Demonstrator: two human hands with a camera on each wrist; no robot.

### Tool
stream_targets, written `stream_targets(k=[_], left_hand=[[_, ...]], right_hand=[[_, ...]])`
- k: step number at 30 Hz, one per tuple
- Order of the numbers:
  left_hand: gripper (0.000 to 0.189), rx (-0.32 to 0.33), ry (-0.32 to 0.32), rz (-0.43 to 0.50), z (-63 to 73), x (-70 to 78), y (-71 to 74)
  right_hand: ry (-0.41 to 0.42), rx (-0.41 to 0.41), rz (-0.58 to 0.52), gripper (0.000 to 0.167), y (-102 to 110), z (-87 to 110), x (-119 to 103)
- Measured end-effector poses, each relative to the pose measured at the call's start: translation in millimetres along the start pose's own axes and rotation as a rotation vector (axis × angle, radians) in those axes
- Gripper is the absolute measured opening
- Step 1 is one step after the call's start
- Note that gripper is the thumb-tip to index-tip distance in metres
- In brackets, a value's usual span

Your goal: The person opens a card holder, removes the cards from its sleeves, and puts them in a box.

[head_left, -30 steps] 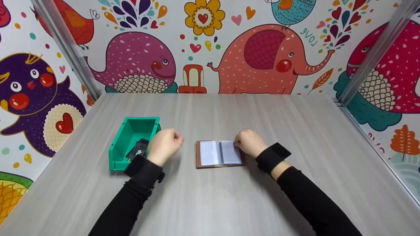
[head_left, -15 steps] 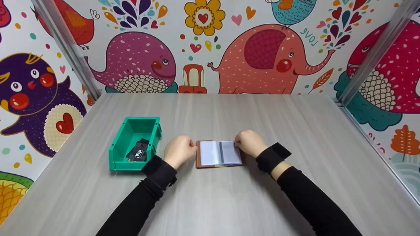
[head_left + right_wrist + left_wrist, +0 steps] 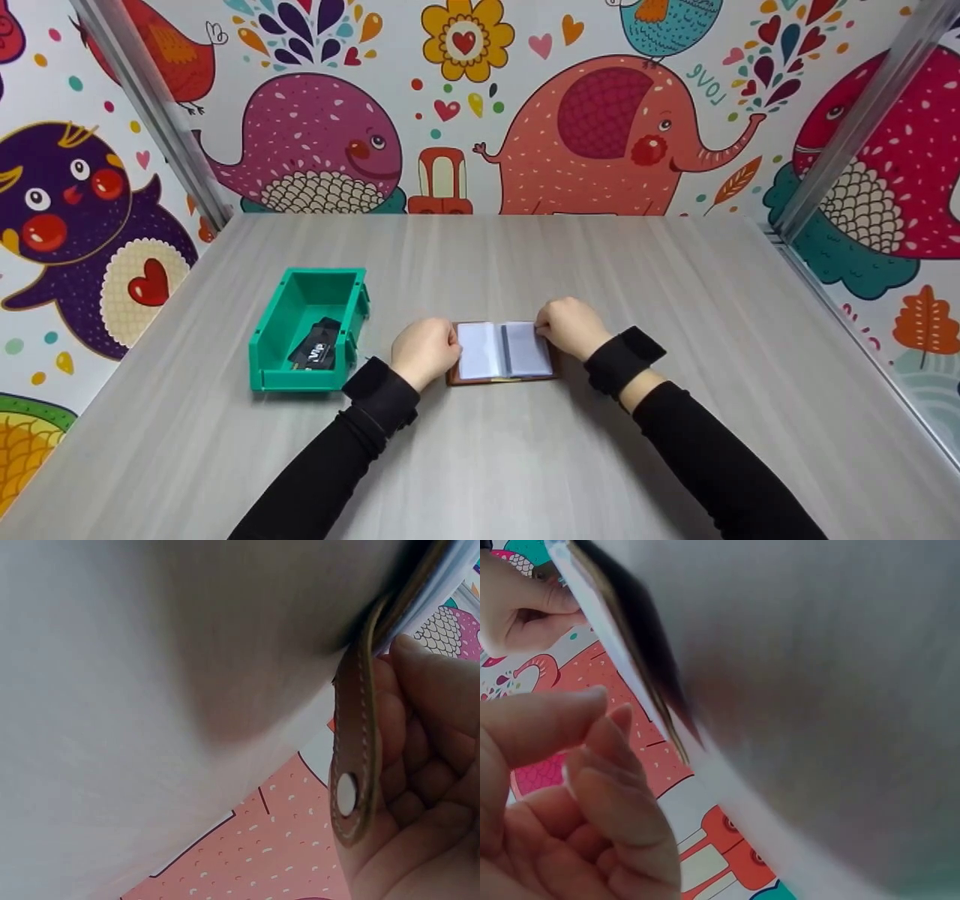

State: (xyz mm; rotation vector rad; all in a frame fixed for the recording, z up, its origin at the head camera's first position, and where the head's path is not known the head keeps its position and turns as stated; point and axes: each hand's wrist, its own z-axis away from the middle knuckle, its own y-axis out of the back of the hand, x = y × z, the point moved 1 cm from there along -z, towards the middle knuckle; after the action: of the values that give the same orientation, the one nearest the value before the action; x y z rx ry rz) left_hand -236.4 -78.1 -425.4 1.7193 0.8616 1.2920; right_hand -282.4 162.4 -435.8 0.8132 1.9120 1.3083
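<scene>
A small card holder (image 3: 480, 350) lies spread on the table, its brown cover under clear plastic sleeves. My right hand (image 3: 573, 327) pinches its right edge, thumb over the sleeves. In the right wrist view, a stitched brown strap (image 3: 354, 742) with a metal snap hangs beside my right hand (image 3: 427, 757). My left hand (image 3: 426, 349) is at the holder's left edge. The left wrist view shows my left hand (image 3: 577, 787) with curled fingers, thumb tip close to the index finger, nothing visible between them; the holder's edge (image 3: 630, 652) appears slightly apart from them.
A green plastic bin (image 3: 271, 379) stands left of the holder. Several black cards (image 3: 318, 349) lie in it, the top one lettered "Vip". The grey table (image 3: 480, 465) ends at a wall (image 3: 450, 112) with cartoon animals.
My left hand has moved right from beside the green bin to the card holder's left edge, uncovering the black cards. The right hand has kept its place.
</scene>
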Motion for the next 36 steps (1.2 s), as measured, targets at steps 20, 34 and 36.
stream_targets(k=[20,34,36], left_hand=[[0.014,-0.02,-0.043,-0.036,-4.4,6.5,-6.9],[0.015,-0.018,-0.016,-0.027,-6.1,7.8,-8.2],[0.016,-0.018,-0.013,-0.032,-5.8,8.6,-8.1]], right_hand=[[-0.03,-0.013,-0.011,0.005,1.6,0.2,-1.4],[-0.051,-0.032,-0.082,0.005,3.2,-1.5,2.5],[-0.049,-0.026,-0.084,0.005,4.2,-1.8,2.5]])
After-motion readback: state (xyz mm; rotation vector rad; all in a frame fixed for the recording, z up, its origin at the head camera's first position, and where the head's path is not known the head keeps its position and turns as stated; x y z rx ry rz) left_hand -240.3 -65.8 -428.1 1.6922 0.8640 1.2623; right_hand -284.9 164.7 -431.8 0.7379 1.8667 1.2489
